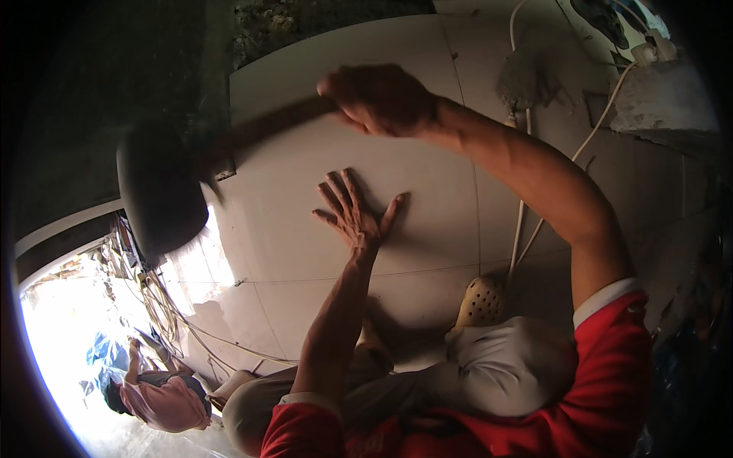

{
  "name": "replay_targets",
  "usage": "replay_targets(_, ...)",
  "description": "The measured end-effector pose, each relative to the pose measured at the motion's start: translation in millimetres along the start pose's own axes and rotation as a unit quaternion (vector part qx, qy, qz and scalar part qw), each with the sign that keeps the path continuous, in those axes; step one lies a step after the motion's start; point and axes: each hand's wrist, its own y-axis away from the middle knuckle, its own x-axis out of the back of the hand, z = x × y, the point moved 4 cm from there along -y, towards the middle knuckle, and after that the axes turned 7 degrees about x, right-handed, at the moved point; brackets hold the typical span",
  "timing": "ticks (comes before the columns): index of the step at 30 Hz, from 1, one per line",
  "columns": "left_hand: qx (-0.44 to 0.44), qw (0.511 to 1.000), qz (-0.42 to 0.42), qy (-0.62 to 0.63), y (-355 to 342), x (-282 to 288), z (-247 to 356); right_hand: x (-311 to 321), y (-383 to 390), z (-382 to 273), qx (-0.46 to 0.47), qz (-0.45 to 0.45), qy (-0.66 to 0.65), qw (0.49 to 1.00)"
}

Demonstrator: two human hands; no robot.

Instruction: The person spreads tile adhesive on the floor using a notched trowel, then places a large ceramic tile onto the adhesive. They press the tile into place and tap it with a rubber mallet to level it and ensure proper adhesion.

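My right hand (385, 99) is wrapped around the handle end of a mallet (156, 191), raised above the floor. The mallet has a thick dark head, likely rubber, and a brown handle; it reaches out to the left and is a little blurred. Fingers spread, my left hand (355, 217) lies flat on a large pale floor tile (427, 191) and holds nothing. The mallet's head hangs well to the left of that hand, apart from it. Part of the tile's left edge is hidden behind the mallet.
Dark rough ground (282, 27) borders the tiles at the far side. White cords (592, 130) cross the floor on the right, near a pale rough block (664, 103). Bundled cables (156, 305) lie left. A person in pink (164, 401) crouches lower left. My yellow clog (482, 301) rests on the tiles.
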Motion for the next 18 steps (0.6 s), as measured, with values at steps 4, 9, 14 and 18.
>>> replay_targets(4, 0.025, 0.999, -0.037, 0.013, -2, 2, 1, -12, 37, 19, -0.204, -0.178, -0.043, 0.962)
replay_targets(9, 0.001, 0.999, 0.013, 0.046, -9, 6, -2, -33, 80, 29, -0.294, -0.141, -0.037, 0.945)
replay_targets(14, -0.007, 0.991, 0.006, 0.136, -6, -1, -10, -55, 102, 37, -0.276, -0.305, -0.011, 0.911)
replay_targets(18, 0.006, 0.984, 0.087, 0.154, 7, -8, -14, -36, 86, 50, -0.298, -0.234, 0.016, 0.925)
